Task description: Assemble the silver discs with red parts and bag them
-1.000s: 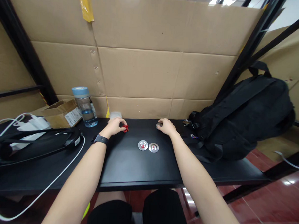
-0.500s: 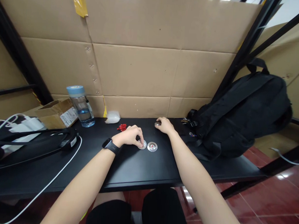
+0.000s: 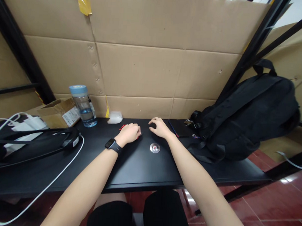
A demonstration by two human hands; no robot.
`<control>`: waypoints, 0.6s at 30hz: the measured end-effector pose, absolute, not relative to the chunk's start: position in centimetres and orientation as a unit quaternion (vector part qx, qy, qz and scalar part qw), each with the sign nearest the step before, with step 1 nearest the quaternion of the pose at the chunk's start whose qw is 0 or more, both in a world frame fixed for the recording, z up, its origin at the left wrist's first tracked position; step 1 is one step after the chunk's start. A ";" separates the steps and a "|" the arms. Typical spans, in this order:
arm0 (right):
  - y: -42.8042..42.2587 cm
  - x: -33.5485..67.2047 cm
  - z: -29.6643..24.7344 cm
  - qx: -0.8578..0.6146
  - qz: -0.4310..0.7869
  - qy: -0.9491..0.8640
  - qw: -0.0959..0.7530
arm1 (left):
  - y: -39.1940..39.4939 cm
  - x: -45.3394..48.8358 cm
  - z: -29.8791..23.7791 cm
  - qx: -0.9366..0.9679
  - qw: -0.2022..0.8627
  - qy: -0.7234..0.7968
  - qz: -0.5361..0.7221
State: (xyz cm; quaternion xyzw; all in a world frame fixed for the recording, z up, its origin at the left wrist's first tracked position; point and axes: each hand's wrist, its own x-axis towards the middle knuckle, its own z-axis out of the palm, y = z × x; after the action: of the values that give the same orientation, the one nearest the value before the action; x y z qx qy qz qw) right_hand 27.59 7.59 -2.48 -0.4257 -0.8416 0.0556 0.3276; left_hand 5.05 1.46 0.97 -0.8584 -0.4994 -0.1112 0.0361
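Observation:
My left hand [image 3: 130,133], wearing a black smartwatch, is closed and raised over the black tabletop. A thin edge of the round metal disc [image 3: 140,135] shows at its fingertips with a trace of red; the fingers hide the rest. Just behind this hand lies a partly covered bunch of small red pieces [image 3: 122,127]. Over to the right, my right hand [image 3: 160,128] hovers with thumb and fingers apart, and nothing shows between them. A second shiny round metal disc [image 3: 154,147] with a red centre rests flat on the table, nearer to me than both hands.
A crumpled clear plastic bag [image 3: 115,117] and a water bottle [image 3: 84,106] stand at the back left, beside an open cardboard box [image 3: 56,114]. A black bag with white chargers [image 3: 31,124] and a cable are further left. A black backpack [image 3: 251,114], keys [image 3: 188,122] and a dark flat item [image 3: 181,128] occupy the right.
My left hand has lifted a metal disc from beside the other one and moved away from me. My right hand has let go of a small round item and shifted slightly left.

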 end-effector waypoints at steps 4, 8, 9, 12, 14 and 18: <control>6.6 26.0 -2.4 -0.383 0.128 -0.856 0.322 | 1.8 4.8 0.8 -0.840 0.000 -0.525 -0.138; 5.9 24.4 -2.6 -0.336 0.171 -0.864 0.334 | 2.3 4.8 0.3 -0.831 -0.011 -0.529 -0.174; 5.8 24.0 -2.6 -0.330 0.172 -0.864 0.340 | 2.4 4.8 0.2 -0.830 -0.016 -0.527 -0.180; 5.4 23.3 -2.6 -0.326 0.160 -0.864 0.349 | 2.6 5.0 0.1 -0.829 -0.030 -0.526 -0.185; 5.2 23.1 -2.5 -0.329 0.148 -0.865 0.350 | 2.6 5.0 0.1 -0.826 -0.036 -0.531 -0.183; 5.1 23.3 -2.3 -0.333 0.141 -0.863 0.352 | 2.5 4.9 0.2 -0.822 -0.041 -0.540 -0.178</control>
State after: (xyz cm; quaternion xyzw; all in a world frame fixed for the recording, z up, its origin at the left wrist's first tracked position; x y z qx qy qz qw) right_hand 23.26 5.11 -2.34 -0.3326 -0.8633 0.1413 0.3522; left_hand 4.93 2.46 0.24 -0.8218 -0.5396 -0.1782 -0.0412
